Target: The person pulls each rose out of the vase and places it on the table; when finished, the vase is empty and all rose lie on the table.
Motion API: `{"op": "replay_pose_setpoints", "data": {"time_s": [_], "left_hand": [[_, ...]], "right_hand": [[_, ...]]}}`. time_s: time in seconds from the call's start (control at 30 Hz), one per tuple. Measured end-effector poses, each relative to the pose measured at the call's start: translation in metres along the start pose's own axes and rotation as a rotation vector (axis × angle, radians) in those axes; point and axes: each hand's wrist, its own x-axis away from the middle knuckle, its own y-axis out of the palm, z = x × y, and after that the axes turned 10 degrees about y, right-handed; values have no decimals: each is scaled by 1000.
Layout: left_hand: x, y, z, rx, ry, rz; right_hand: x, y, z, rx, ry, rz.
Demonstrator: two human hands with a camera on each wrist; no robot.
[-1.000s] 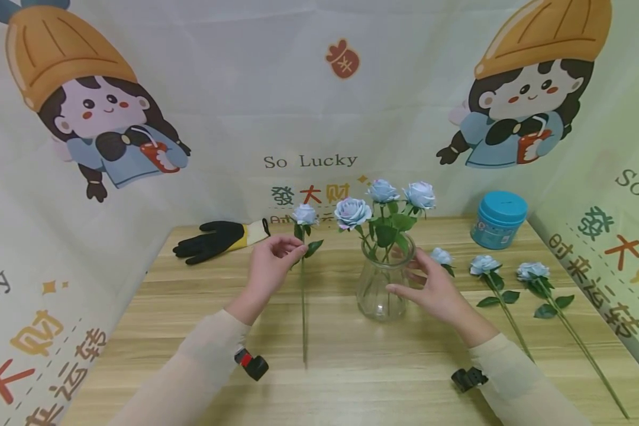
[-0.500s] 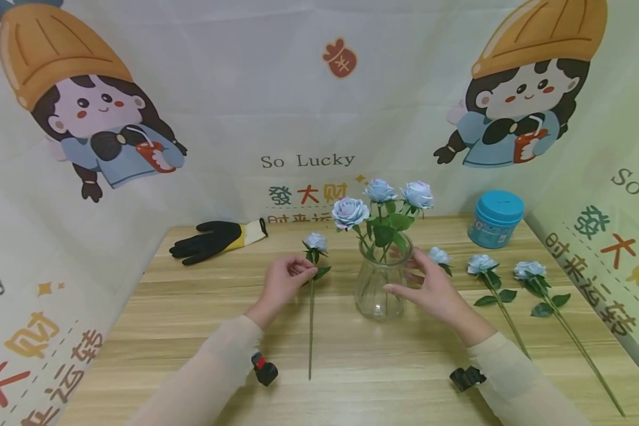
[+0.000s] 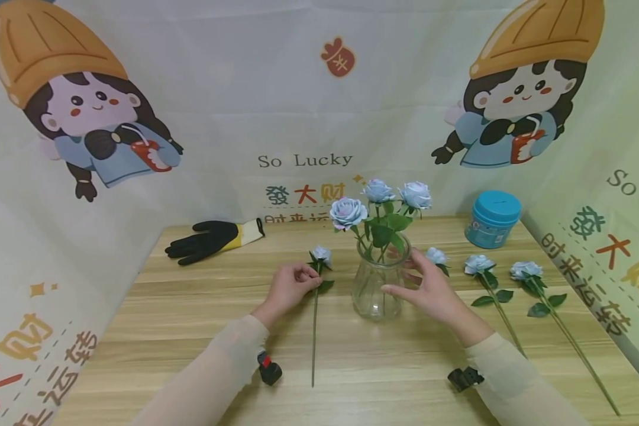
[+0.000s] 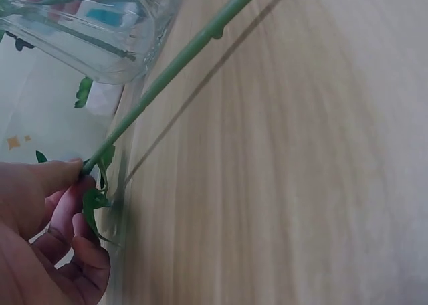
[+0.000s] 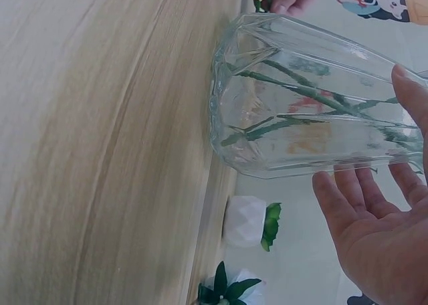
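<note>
My left hand (image 3: 290, 287) pinches the thin green stem (image 4: 164, 81) of a pale blue rose (image 3: 321, 255), just below the bloom, between thumb and fingers. The stem slants over the table, apart from its shadow in the left wrist view. To the right stands a clear glass vase (image 3: 375, 296), upright, holding three blue roses (image 3: 348, 213) with green leaves. My right hand (image 3: 436, 290) holds this vase from its right side, thumb in front and fingers behind. Crossed stems (image 5: 301, 91) show through the glass in the right wrist view.
Three more blue roses lie at the right: one bloom (image 3: 436, 256) partly behind my right hand, a middle rose (image 3: 479, 264) and an outer rose (image 3: 527, 270). A blue lidded tub (image 3: 493, 219) and a black-yellow glove (image 3: 205, 241) lie near the back wall cloth.
My left hand has brought the rose toward me and slightly right, lowering its bloom beside the vase. The right hand stays at the vase; the view has shifted slightly.
</note>
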Motion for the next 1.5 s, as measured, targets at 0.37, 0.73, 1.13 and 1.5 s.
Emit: {"op": "replay_pose_setpoints", "data": {"time_s": [0.37,0.73,1.13,1.5], "left_hand": [[2,1,8,-167,-77,-28],[3,-3,5,-150,-57,-21],[2,-13,23,-66,-24,170],[-5,-18,82,302,175,205]], "right_hand": [[0,1,-1,1,-2,1],[1,2,-4,-5,-11,-6],[2,2,0,13,-7,1],[2,2,-3,10,-12,-3]]}}
